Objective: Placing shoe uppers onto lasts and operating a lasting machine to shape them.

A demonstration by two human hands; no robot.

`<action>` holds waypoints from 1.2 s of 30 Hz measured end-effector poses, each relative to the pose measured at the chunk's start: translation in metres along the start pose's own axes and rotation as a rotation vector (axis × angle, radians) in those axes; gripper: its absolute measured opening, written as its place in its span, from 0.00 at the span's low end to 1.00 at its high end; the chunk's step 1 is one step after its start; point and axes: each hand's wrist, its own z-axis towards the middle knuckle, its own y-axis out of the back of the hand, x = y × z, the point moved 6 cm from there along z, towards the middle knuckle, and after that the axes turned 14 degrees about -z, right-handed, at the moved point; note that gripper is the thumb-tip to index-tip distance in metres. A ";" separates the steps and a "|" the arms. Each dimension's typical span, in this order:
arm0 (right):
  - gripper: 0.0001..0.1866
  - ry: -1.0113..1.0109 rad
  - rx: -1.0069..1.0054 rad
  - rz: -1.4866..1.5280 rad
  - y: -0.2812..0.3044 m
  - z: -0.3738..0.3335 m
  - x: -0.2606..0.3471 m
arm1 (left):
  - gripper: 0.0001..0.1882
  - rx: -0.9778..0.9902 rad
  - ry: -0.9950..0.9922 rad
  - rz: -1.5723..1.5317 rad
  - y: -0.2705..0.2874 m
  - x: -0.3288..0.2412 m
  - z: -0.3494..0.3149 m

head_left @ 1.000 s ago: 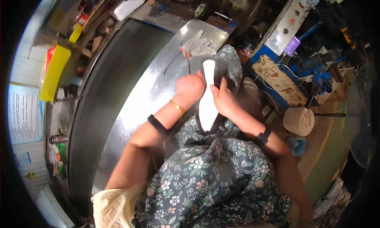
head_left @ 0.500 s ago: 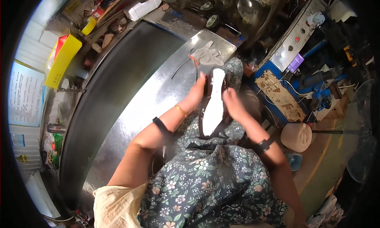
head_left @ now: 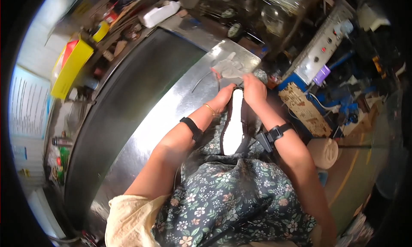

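Observation:
A dark brown shoe [head_left: 234,122] lies sole up on my lap, its white bottom showing and its narrow end pointing away from me. My left hand [head_left: 224,98] is closed around the left side of that far end. Close by, my right hand [head_left: 255,93] is also closed, its fingers bent at the right of the far end. What the right fingertips pinch, if anything, is hidden. Under the shoe is the dark floral apron [head_left: 231,191] over my lap. A pale grey work glove [head_left: 231,67] rests on the metal table just beyond my hands.
On my left runs a shiny metal table [head_left: 154,118] beside a dark curved belt [head_left: 128,88]. A yellow box [head_left: 72,69] stands at far left. To the right are a blue machine [head_left: 300,86] with a button panel and a beige plastic jug [head_left: 322,152] on the floor.
My right hand has moved up from the shoe's right side to its far end. The shoe has shifted slightly toward me, and my left hand has come lower with it.

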 end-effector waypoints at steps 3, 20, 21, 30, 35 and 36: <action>0.12 -0.103 0.166 0.476 0.003 -0.024 0.022 | 0.16 0.076 0.239 -0.966 0.026 0.014 -0.021; 0.35 -0.356 0.428 1.301 0.102 -0.130 -0.116 | 0.21 0.109 -0.268 -0.078 -0.034 0.014 -0.090; 0.33 -0.424 0.307 1.181 0.121 -0.132 -0.142 | 0.21 0.193 -0.318 0.010 -0.035 0.021 -0.097; 0.28 -0.469 -0.389 -0.017 0.386 -0.030 -0.346 | 0.18 0.222 -0.655 0.574 -0.049 0.012 -0.119; 0.33 -0.645 -0.411 -0.104 0.439 0.032 -0.402 | 0.15 0.227 -0.716 0.772 -0.071 0.001 -0.124; 0.33 -0.610 -0.415 -0.110 0.441 0.040 -0.406 | 0.16 0.218 -0.740 0.769 -0.072 -0.001 -0.125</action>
